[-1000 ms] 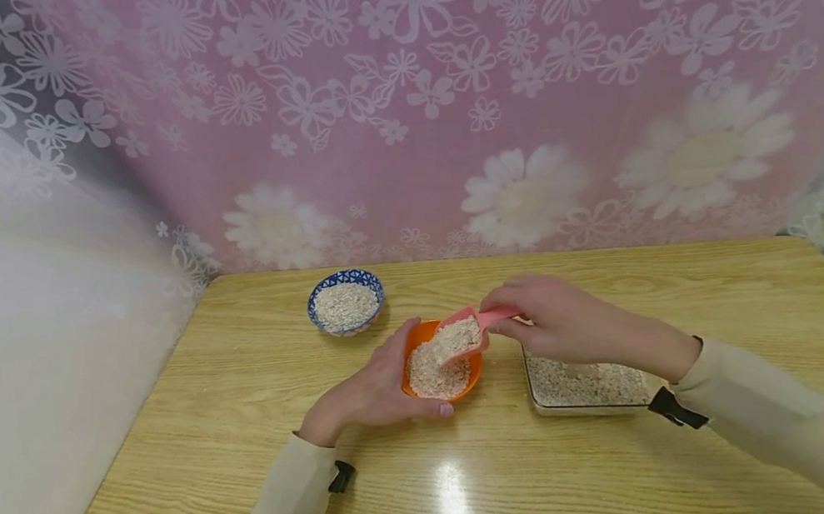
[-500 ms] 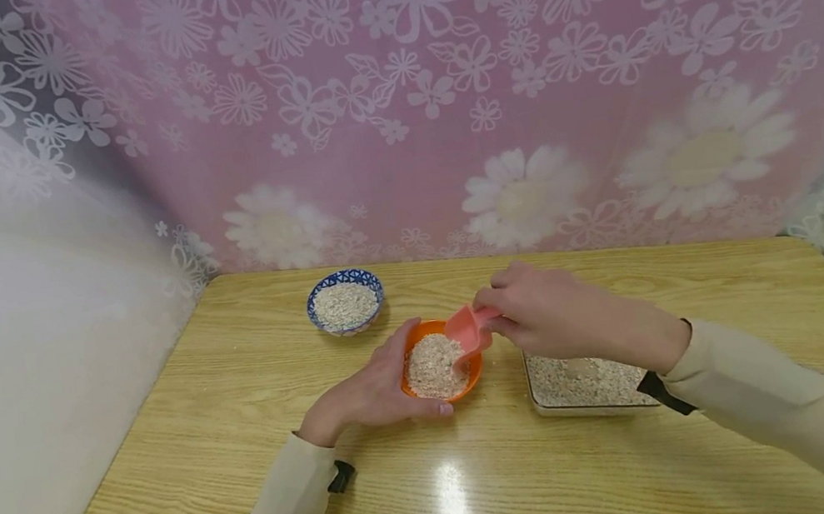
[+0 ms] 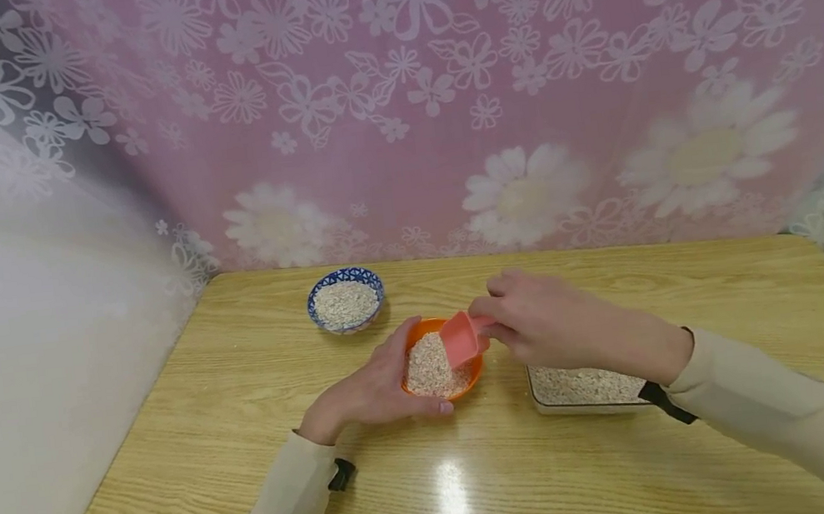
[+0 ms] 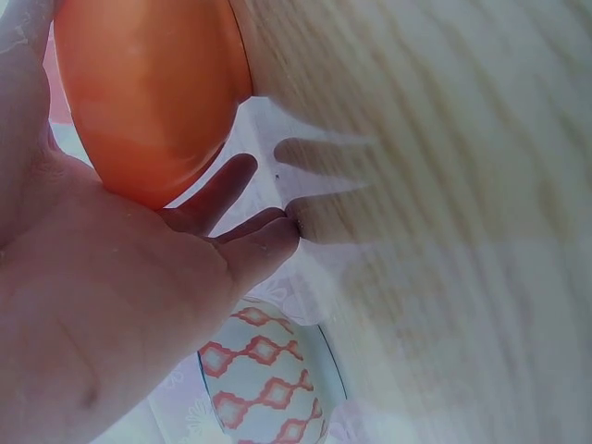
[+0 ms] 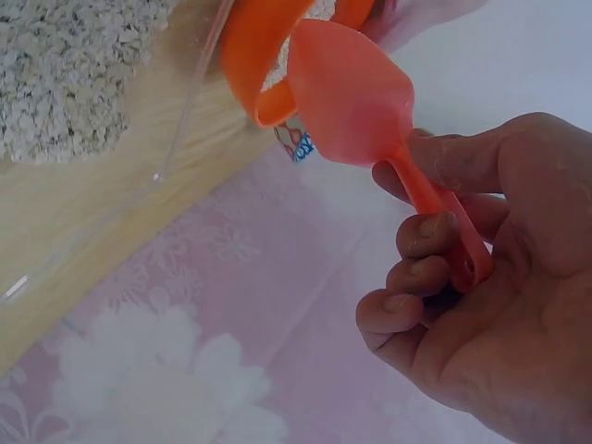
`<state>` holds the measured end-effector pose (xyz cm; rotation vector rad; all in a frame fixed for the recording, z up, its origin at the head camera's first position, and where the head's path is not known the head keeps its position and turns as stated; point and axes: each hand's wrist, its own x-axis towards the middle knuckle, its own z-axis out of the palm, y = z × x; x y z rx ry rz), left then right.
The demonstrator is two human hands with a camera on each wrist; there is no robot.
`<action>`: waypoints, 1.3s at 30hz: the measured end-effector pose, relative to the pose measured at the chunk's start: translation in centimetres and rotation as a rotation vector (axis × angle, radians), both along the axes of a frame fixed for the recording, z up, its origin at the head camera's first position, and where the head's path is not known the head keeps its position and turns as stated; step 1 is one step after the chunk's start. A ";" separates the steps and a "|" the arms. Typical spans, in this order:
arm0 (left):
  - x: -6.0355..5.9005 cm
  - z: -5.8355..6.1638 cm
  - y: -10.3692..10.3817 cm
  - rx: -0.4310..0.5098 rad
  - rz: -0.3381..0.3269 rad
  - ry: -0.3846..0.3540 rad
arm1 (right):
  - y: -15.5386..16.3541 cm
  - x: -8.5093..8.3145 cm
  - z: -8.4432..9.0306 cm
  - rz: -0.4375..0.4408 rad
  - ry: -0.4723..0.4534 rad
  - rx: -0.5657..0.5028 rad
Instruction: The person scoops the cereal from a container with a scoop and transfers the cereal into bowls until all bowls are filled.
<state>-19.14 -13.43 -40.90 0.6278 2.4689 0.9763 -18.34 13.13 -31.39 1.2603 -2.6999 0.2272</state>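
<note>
Oats are out of the pink scoop (image 3: 460, 338) now — a second ago it sat heaped and level over the orange bowl (image 3: 472, 370), and here it's tipped right over, mouth down, load dumped onto the pile inside. Right hand (image 3: 540, 323) pinches the scoop's handle between thumb and curled fingers, just above the bowl's far rim. Left hand (image 3: 376, 388) keeps cupping the bowl's near side, fingers wrapped round it. Looks like this scoopful is delivered; the clear tray (image 3: 540, 398) right of the bowl holds plenty more.
</note>
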 end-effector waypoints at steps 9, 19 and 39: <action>0.2 -0.1 0.0 -0.001 0.003 0.012 | 1.6 0.4 -1.2 0.028 0.092 -0.107; 0.5 0.3 0.6 0.079 0.119 0.192 | 6.0 0.4 -4.0 -0.091 -0.166 -0.415; 2.6 1.4 6.9 0.227 0.066 0.225 | 14.8 3.7 -6.0 -0.241 -0.208 -0.552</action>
